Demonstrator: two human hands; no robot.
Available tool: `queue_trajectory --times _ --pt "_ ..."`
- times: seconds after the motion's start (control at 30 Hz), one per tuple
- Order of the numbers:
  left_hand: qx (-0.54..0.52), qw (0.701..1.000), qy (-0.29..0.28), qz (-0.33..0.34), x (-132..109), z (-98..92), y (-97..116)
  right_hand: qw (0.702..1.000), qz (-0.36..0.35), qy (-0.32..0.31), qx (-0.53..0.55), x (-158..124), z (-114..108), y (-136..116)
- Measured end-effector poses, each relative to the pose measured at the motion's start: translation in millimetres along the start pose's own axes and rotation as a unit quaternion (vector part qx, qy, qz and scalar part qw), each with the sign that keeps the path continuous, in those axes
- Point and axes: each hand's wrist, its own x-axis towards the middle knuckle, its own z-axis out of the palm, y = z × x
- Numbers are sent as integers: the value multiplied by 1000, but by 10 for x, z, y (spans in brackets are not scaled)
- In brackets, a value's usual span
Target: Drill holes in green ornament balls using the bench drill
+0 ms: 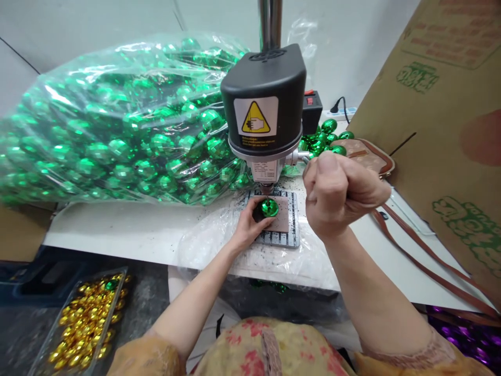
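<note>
A small black bench drill press (263,99) with a yellow hand-warning sticker stands in the middle. On its slotted grey base (294,219) lies a flat brownish board (282,222). My left hand (248,224) has its thumb and fingers closed around a shiny green faceted ball (270,208), held on the board right under the drill chuck (266,189). A dark spot shows on top of the ball. To the right of the press, my right hand (336,190) is closed in a fist at the end of the metal feed lever (299,155); the grip inside the fist is hidden.
A big clear bag (129,125) of green balls fills the left. Loose green balls (329,128) and a brown strapped bag (368,151) lie behind my right hand. A cardboard box (442,130) stands right. Below left, a clear tray (113,308) holds gold balls.
</note>
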Motion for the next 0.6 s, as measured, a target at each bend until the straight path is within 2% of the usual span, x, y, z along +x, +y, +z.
queue_trajectory --times 0.27,0.4,0.53,0.6 --pt "-15 1000 2 10 -11 10 -60 997 -5 0 -80 -73 -32 12" --pt "-14 1000 4 14 -14 12 -63 993 -3 -22 -117 -86 -52 3" --pt "-20 1000 1 10 -15 14 -62 995 -13 -12 -98 -103 -71 10" --pt "-24 1000 -1 10 -15 14 -62 994 -20 -34 -97 -105 -76 14"
